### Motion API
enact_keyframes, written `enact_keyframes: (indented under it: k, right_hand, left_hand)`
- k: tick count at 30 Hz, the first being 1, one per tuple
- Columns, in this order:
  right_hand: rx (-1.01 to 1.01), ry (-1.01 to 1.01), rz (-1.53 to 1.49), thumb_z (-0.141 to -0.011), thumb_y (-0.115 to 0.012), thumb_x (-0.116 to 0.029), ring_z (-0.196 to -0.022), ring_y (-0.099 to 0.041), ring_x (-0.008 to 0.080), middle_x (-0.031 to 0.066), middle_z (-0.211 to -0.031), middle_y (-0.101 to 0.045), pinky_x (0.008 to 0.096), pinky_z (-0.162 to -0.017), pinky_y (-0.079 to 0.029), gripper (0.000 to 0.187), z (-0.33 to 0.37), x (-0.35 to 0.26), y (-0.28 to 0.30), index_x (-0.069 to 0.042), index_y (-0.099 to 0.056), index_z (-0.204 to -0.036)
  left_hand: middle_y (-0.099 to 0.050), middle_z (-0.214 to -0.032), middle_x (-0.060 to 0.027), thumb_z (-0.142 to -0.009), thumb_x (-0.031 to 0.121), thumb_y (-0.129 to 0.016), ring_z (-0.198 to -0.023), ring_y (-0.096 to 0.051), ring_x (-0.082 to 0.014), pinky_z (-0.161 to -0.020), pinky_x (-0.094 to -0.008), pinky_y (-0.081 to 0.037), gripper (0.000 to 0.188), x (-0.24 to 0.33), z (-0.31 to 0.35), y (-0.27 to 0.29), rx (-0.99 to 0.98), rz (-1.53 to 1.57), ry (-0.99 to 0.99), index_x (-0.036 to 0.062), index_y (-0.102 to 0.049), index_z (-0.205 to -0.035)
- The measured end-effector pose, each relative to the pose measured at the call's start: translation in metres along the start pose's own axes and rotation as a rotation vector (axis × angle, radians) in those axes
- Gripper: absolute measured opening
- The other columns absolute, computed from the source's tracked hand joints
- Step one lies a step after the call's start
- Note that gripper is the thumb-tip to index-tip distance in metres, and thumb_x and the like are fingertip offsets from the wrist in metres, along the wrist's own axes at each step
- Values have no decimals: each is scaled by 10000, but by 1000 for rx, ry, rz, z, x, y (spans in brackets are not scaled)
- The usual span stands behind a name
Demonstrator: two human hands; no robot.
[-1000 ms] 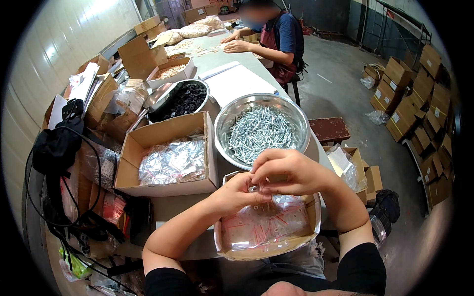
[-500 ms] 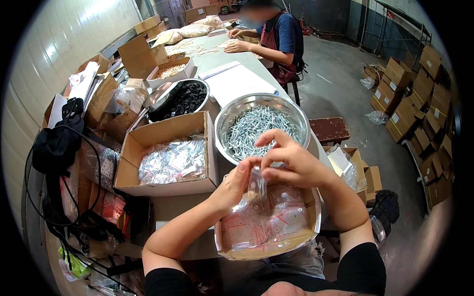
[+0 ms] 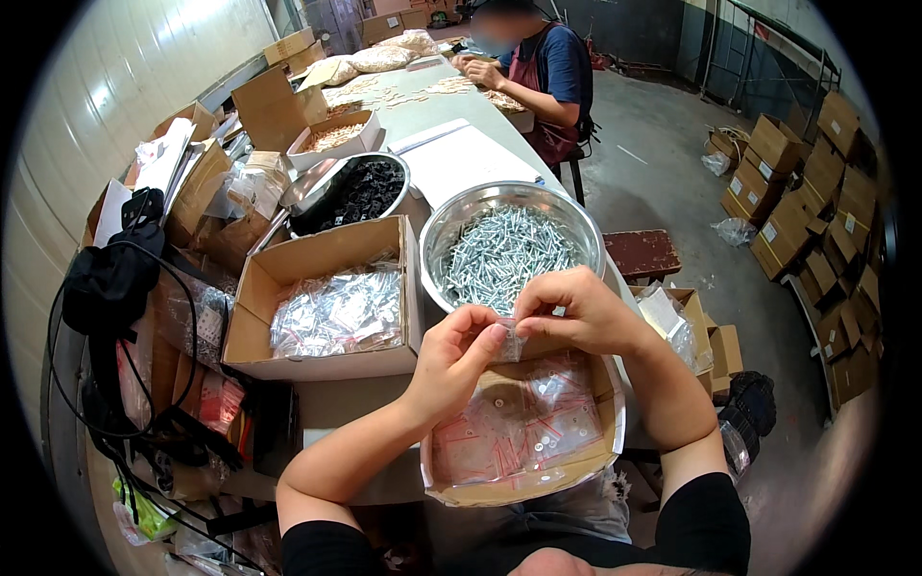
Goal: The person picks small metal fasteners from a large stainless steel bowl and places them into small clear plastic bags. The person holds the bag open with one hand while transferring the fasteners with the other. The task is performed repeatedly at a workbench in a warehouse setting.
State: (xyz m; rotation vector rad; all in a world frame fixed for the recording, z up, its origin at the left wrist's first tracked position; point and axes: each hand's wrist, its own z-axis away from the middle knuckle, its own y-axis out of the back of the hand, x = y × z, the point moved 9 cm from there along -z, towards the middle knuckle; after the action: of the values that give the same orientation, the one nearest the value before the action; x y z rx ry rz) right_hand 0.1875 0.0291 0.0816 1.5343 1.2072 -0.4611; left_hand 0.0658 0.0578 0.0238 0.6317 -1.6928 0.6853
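A small clear zip bag (image 3: 509, 344) hangs between my two hands, above the far edge of a shallow cardboard tray. My left hand (image 3: 457, 353) pinches one side of its top between thumb and forefinger. My right hand (image 3: 572, 312) is closed on the other side, fingers bent. Below lies the cardboard tray (image 3: 523, 495) with several flat clear bags with red strips (image 3: 514, 432). Just beyond my hands stands a steel bowl (image 3: 429, 252) full of silvery screws (image 3: 509, 252). What the held bag contains is too small to tell.
Left of the bowl, a cardboard box (image 3: 252, 346) holds many filled bags. Behind it are a bowl of black pieces (image 3: 370, 197) and white papers (image 3: 466, 163). A co-worker (image 3: 557, 82) sits at the table's far end. Stacked cartons (image 3: 816, 221) line the right side.
My right hand has come down from above the bag and closed on its top edge. The bag has risen slightly and shows less length. The co-worker's hands have come closer together.
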Motion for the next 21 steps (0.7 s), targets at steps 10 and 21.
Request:
enact_keyframes:
  k: [10, 21]
  right_hand:
    - [-145, -37, 52, -862, -666, -174, -711, -627, 203, 107, -792, -647, 311, -666, -490, 193, 1, 4, -21, 4, -632, -930]
    - [-135, 65, 44, -889, -627, -165, -744, -593, 266, 121, -817, -601, 352, -694, -472, 170, -2, -8, -18, 2, -599, -909]
  left_hand:
    - [-584, -780, 28, -936, 75, -600, -684, -500, -20, -589, -183, -384, 83, -1, 3, 4, 5, -51, 31, -5, -608, -914]
    - [-581, -771, 4, -905, 57, -623, -692, -520, -33, -587, -200, -418, 84, 18, 7, 10, 65, -107, -83, -10, -593, -862]
